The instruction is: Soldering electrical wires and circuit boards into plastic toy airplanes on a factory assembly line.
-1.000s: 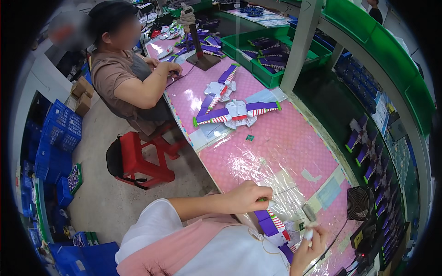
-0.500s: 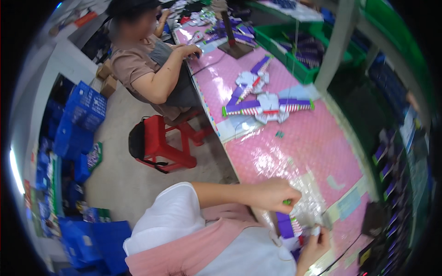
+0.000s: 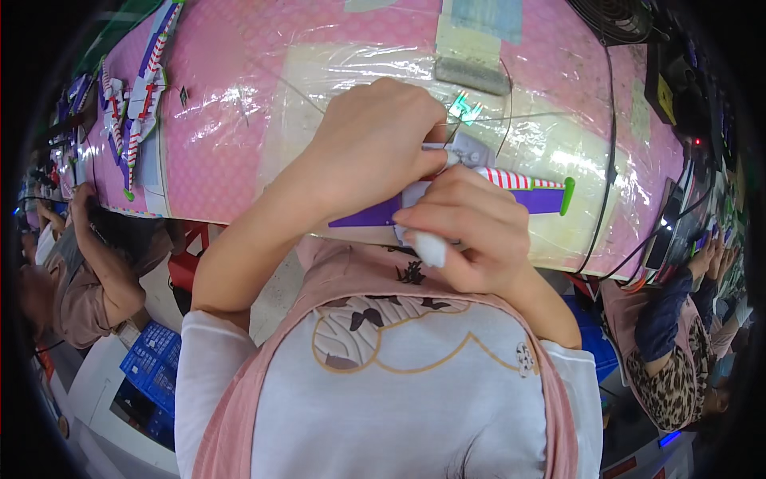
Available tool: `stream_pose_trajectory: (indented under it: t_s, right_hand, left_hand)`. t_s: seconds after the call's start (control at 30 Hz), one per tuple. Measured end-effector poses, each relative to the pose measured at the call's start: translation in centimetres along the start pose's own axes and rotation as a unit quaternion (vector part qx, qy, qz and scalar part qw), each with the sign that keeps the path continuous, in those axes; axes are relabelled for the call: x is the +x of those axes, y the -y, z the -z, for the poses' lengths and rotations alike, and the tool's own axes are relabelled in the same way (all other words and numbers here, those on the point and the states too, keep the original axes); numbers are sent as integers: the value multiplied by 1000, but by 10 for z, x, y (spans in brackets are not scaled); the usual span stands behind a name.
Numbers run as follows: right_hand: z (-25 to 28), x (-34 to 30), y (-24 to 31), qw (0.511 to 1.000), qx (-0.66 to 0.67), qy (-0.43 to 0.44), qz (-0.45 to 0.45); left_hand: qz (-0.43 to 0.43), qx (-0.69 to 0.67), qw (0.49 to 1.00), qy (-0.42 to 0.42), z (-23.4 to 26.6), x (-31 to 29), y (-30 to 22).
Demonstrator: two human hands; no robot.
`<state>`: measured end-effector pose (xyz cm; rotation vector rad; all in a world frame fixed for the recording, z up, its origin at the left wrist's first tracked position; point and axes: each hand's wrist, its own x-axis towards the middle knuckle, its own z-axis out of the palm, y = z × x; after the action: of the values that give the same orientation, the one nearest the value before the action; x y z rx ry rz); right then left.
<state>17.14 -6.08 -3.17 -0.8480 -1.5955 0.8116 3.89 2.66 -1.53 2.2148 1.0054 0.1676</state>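
Observation:
Both my hands hold a purple and white toy wing [image 3: 519, 190] with red stripes and a green tip, just above the pink table [image 3: 239, 104]. My left hand [image 3: 375, 152] grips its white middle part from above. My right hand [image 3: 467, 231] pinches it from the near side, and a white wrap covers one of that hand's fingers. A thin wire [image 3: 511, 120] runs past the toy part. The part under my hands is hidden.
Clear plastic film [image 3: 335, 72] covers the table in front of me. Similar striped toy wings [image 3: 144, 88] lie at the far left. A person sits at my left [image 3: 88, 271], another at my right [image 3: 678, 335]. Blue crates [image 3: 155, 371] stand on the floor. A black fan [image 3: 618, 17] sits top right.
The view has swung down and close onto my hands. Both hands have come together on the toy wing, which was lying near them before.

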Motion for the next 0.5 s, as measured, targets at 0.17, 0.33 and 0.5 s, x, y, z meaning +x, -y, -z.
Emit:
stream_pose_trajectory:
  t_s: [0.17,0.33,0.5]
  right_hand:
    - [11,-6,9,974,-4,-117,-193]
    - [21,-5,7,987,-66,-14,-144]
    - [17,-10,11,990,-86,103,-44]
  left_hand:
    - [114,-140,983,-37,10,-7,-12]
    - [61,-45,994,-82,1,6,-14]
    - [-11,-41,997,-62,-9,14,-10]
